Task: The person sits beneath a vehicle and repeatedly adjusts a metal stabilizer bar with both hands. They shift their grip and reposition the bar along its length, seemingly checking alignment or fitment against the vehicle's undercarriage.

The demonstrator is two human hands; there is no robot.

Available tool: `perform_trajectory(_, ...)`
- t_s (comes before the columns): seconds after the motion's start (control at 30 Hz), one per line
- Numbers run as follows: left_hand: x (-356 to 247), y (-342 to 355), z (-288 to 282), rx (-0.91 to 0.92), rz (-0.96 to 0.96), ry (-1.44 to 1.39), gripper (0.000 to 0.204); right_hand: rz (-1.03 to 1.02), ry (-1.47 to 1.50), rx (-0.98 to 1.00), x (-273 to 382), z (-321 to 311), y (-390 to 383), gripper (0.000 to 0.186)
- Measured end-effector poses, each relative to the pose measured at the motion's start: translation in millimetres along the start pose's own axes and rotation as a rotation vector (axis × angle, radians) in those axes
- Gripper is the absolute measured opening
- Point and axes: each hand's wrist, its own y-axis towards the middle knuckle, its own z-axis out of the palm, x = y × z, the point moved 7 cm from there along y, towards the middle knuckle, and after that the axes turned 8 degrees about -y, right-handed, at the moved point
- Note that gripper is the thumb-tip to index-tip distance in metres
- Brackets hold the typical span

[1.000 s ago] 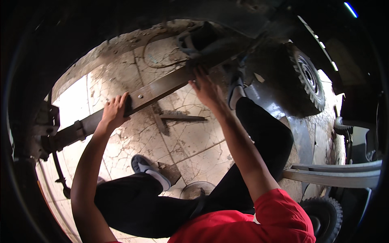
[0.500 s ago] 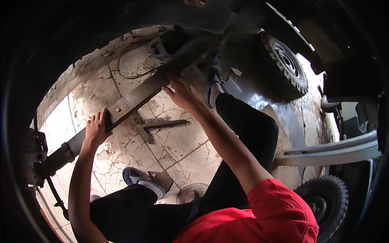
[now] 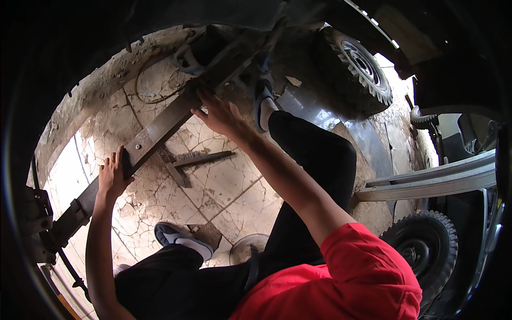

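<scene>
A long metal beam (image 3: 158,129) runs slantwise from the lower left into the dark at the upper middle, with a paler flat stretch and a round bolt head on it. My left hand (image 3: 112,178) lies across the beam at the lower end of this pale stretch, fingers extended side by side and thumb apart. Farther up, my right hand (image 3: 220,114) rests at the pale stretch's dark upper end, fingers stretched and thumb apart; its fingertips are partly lost in shadow. On the floor just beyond the beam lies a wire brush (image 3: 205,158) with a dark handle, beside a flat bar (image 3: 175,172).
Cracked floor tiles (image 3: 234,186) lie below, with a thin looped cable (image 3: 140,88) by the beam. Treaded tyres (image 3: 362,66) stand at upper right and lower right (image 3: 424,248). Pale metal rails (image 3: 426,184) jut in from the right. Dark vehicle bodywork (image 3: 229,13) hangs overhead.
The whole view has shifted a little, so the beam, floor and tyres appear farther left. Both hands keep their places on the beam.
</scene>
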Motion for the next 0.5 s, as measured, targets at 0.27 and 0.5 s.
perform_trajectory(0.27,3.8,-0.2,3.7,0.034,-0.012,0.005,0.12,-0.019,0.008,-0.05,-0.3,5.2,-9.2,0.069)
perform_trajectory(0.5,-5.0,1.7,-1.7,0.007,0.015,0.0,0.119,-0.015,-0.014,-0.057,-4.1,-2.7,-3.3,0.066)
